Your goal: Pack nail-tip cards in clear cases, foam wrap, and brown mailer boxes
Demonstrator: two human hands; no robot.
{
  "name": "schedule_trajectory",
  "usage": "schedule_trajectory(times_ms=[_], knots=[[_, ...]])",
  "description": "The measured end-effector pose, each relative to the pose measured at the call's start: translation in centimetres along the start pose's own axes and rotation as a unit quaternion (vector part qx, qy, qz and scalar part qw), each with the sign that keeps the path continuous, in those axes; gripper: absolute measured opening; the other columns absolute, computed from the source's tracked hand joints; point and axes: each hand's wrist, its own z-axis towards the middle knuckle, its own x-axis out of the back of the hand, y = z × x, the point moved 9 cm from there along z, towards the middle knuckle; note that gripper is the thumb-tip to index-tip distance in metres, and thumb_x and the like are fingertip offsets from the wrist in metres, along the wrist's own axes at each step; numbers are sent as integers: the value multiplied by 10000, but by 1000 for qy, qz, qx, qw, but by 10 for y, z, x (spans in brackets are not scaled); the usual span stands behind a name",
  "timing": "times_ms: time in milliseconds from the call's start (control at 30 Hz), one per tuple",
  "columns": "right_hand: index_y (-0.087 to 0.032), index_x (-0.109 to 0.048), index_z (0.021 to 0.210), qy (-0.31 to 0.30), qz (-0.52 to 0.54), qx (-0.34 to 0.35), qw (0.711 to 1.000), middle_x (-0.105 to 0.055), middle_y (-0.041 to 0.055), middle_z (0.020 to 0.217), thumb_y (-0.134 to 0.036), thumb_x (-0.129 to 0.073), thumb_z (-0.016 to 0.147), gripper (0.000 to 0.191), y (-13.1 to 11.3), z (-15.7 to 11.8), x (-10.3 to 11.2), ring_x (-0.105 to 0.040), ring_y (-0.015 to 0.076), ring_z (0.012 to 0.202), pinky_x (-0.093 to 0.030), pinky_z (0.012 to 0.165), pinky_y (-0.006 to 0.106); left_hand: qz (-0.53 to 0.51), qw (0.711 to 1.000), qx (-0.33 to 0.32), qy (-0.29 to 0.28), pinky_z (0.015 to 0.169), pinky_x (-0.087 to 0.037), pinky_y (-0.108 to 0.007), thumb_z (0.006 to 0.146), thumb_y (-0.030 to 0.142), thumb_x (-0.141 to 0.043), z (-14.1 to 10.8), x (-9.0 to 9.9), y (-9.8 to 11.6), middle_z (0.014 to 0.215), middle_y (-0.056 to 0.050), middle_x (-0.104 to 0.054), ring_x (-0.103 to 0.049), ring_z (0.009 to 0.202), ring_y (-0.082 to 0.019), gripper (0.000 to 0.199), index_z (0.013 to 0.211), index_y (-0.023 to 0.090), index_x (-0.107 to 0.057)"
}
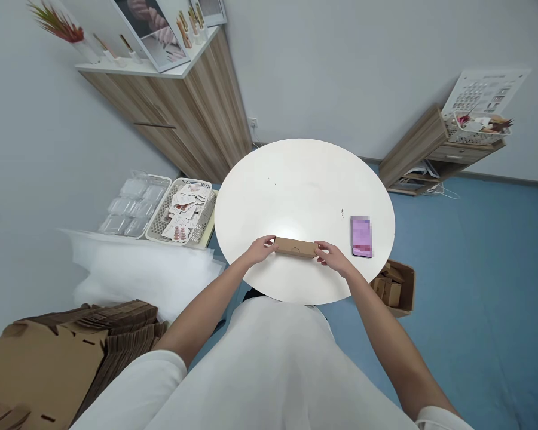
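Note:
A small, long brown cardboard box [295, 246] is held between both hands near the front of the round white table [296, 179]. It looks closed, with a half-round notch on the side facing me. My left hand [263, 248] grips its left end, thumb and fingers pinching the corner. At the opposite end, my right hand [330, 257] has its fingers closed on the right corner. Whether the box rests on the tabletop or is slightly raised, I cannot tell. To the right of my right hand lies a phone [361, 237] with a blurred purple screen.
Flat cardboard sheets [49, 364] are stacked at lower left, beside white plastic film [138, 269]. A white basket [155, 230] with printed cards stands left of the table. An open carton [406, 292] with small boxes sits on the floor at right. Wooden cabinets [215, 101] line the wall.

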Motion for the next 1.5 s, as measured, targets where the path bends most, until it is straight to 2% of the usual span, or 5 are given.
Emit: schedule_trajectory(times_ms=[567, 700, 867, 1200, 1500], knots=[[-251, -494, 1131, 16, 99, 70, 993, -455, 68, 1288, -351, -582, 697, 454, 30, -15, -29, -592, 188, 962, -465, 835, 347, -48, 996, -65, 43, 815, -479, -352, 710, 189, -589, -26, -8, -25, 1124, -100, -554, -571, 973, -183, 469, 1160, 191, -459], [-254, -488, 1127, 34, 149, 91, 984, -282, 71, 1406, -352, -598, 682, 468, 43, -15, -47, -489, 214, 1132, -407, 929, 359, 9, 993, -77, 91, 858, -457, -334, 720, 142, -549, -31, -10, -34, 1194, -91, -515, -523, 1063, -172, 465, 1163, 206, -422], [-250, -481, 1136, 81, 98, 96, 987, -309, 61, 1395, -336, -598, 681, 477, 60, -12, -60, -300, 212, 1273, -260, 1040, 411, 94, 989, -64, 95, 887, -433, -349, 718, 160, -545, -33, -15, -36, 1202, -83, -527, -528, 1062, -181, 566, 1245, 212, -343], [-273, -211, 1311, 143, 132, 53, 979, -317, 98, 1369, -290, -568, 693, 715, 66, -31, -73, -357, 214, 1234, -402, 932, 416, 120, 990, -39, 56, 738, -465, -317, 689, 340, -616, -39, -16, -43, 1115, -94, -562, -579, 903, -193, 487, 1115, 178, -444], [-231, -371, 1247, 216, 35, -9, 976, -459, 78, 1240, -287, -538, 685, 590, 75, -37, -75, -507, 187, 1009, -436, 855, 367, 142, 987, -56, 53, 708, -441, -297, 676, 396, -620, -33, -17, -51, 1137, -123, -508, -547, 839, -174, 591, 1173, 149, -415]])
